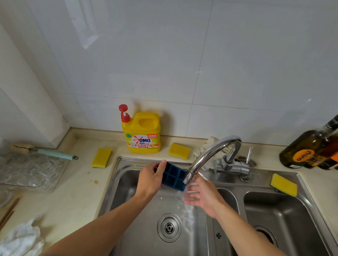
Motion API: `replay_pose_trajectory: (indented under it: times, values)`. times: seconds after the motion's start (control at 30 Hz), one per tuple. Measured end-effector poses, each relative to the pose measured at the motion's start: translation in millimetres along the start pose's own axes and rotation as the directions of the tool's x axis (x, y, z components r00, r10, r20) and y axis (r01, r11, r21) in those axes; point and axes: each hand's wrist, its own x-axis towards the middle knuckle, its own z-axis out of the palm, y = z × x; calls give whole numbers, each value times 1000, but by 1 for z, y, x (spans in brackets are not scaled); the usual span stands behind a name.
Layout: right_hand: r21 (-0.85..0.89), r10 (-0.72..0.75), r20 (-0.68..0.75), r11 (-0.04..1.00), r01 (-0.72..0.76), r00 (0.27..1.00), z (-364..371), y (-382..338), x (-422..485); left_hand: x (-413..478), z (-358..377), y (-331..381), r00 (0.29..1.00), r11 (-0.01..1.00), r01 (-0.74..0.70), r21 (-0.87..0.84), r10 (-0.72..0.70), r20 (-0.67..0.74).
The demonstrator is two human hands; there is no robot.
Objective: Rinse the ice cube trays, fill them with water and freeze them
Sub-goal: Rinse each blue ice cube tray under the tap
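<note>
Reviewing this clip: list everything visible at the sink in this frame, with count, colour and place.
ice cube tray: one, blue, tilted under the faucet over the left basin
faucet: one, chrome, water running
sink: one, steel, two basins
detergent bottle: one, yellow with red pump, against the back wall
sponges: three, yellow, left of the sink, behind it, on its right rim
brush: one, pale green handle, left counter
bottles: at least two, dark, far right
cloth: one, white, lower left
left hand: grips the tray's left end
right hand: fingers straight, under the stream
</note>
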Motion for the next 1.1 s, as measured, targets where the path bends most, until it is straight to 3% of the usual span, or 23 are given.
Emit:
replay_pose_trajectory:
  times: [0.33,0.43,0.53,0.6,0.7,0.83,1.1]
  values:
    - [-98,9,14,995,-8,1000,-7,9,0,-2,4,-3,1000,981,1,196,-5,22]
    - [-220,-70,-25,974,62,997,-8,12,-5,-4,8,-2,999,972,6,237,-17,43]
    - [-577,-363,-72,775,258,929,-10,19,-9,-7,12,-1,998,965,45,259,-56,35]
    - [-710,-521,-22,609,354,853,-11,27,-11,-8,14,0,997,966,73,249,-81,21]
    - [-808,-569,86,440,391,818,-10,32,-5,-12,18,2,995,980,87,182,-94,32]
    - [-807,-441,81,497,318,894,-2,18,1,-16,27,3,996,985,85,149,-88,13]
    - [-804,-423,127,486,343,897,-4,13,7,-10,24,2,983,983,181,27,-180,-22]
